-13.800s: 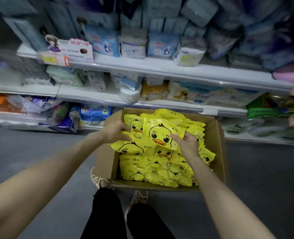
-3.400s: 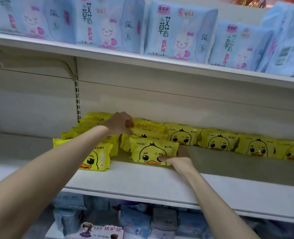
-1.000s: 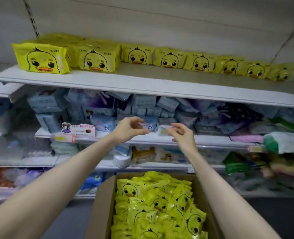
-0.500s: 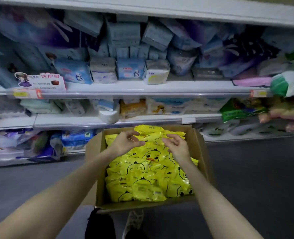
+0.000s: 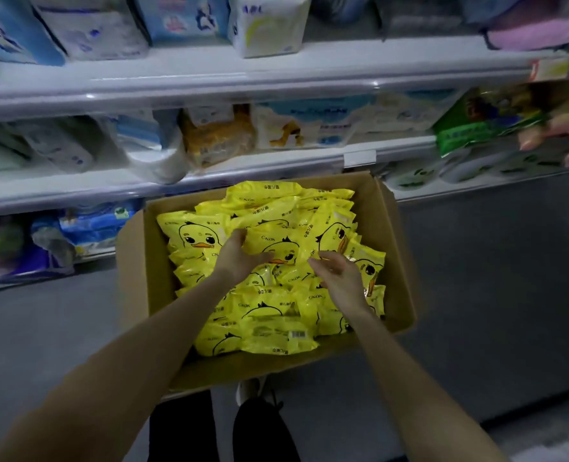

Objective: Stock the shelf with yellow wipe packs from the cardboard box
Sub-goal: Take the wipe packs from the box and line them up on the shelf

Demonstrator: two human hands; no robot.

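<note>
The location is a shop aisle with a grey floor (image 5: 493, 295). Ahead are white store shelves (image 5: 276, 78) holding soft goods in blue, white and green wrappers, blurred at the edges of view.

The cardboard box (image 5: 394, 261) stands open on the floor against the lowest shelf, directly below my head. It is filled to the rim with yellow wipe packs (image 5: 276, 315), piled loosely and overlapping. The top centre pack (image 5: 289, 243) lies between my two hands. It is face up with the duck print showing. Its long axis runs left to right across the box, and the duck's head points toward the shelves. A left pack (image 5: 193, 235) lies the same way. A right pack (image 5: 336, 236) is turned, so that its long axis runs roughly near to far. The packs at the near wall lie back up, one with a barcode (image 5: 298, 334) showing.

My left hand (image 5: 240, 258) rests on the left end of the top centre pack. The fingers are nearly straight and reach its far left edge, and the thumb is spread across the face beside the duck's beak. It is not closed round the pack. My right hand (image 5: 339, 278) is at the pack's right end, palm turned inward and fingers loosely curled. The fingertips (image 5: 314, 260) are at the pack's edge and enclose nothing.

Both forearms are bare. Below the box are my dark trouser legs (image 5: 263, 435) and a light shoe (image 5: 250, 390).
</note>
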